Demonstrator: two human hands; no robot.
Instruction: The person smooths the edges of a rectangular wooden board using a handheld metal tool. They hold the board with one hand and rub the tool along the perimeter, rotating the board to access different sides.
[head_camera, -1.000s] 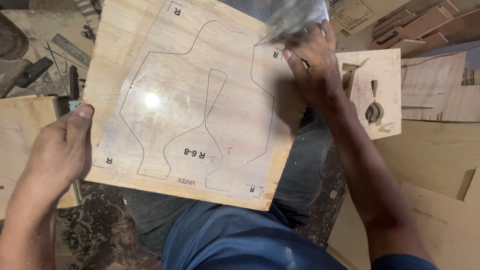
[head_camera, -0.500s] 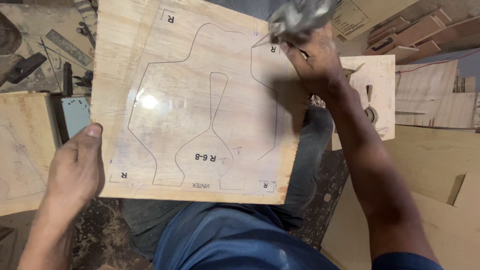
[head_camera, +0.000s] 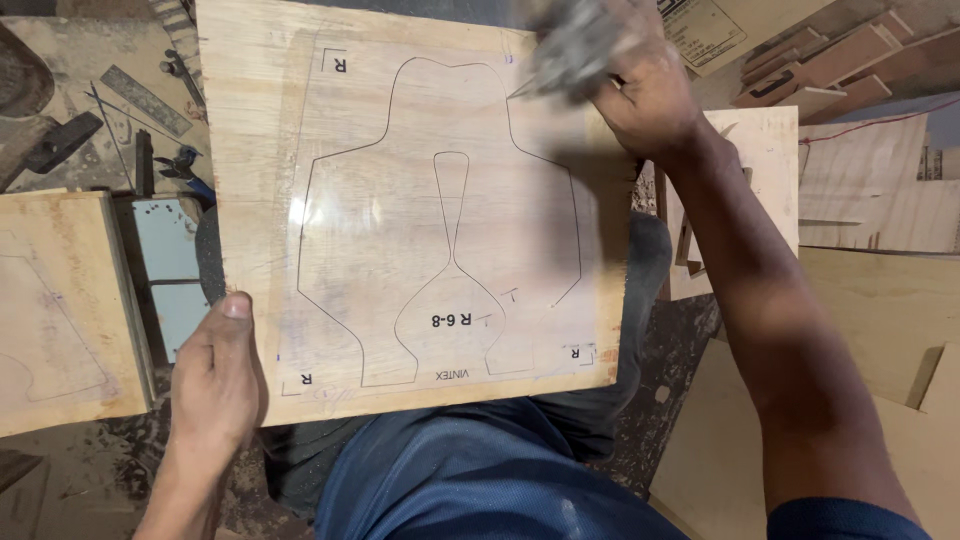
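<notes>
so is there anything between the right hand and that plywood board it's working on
Nothing visible. The right hand holds a blurred grey wad directly over the plywood board at its top edge, above the clear template sheet. The left hand grips the board's lower left edge.

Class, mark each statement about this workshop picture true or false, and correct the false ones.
1. The left hand holds the board at its near left edge. True.
2. The right hand rests flat in the middle of the board. False: it is at the far right corner, gripping a blurred grey thing.
3. A clear sheet with black outlines lies on the board. True.
4. The board lies on a bare floor. False: it rests over the person's lap.
5. A second board lies to the left. True.
</notes>
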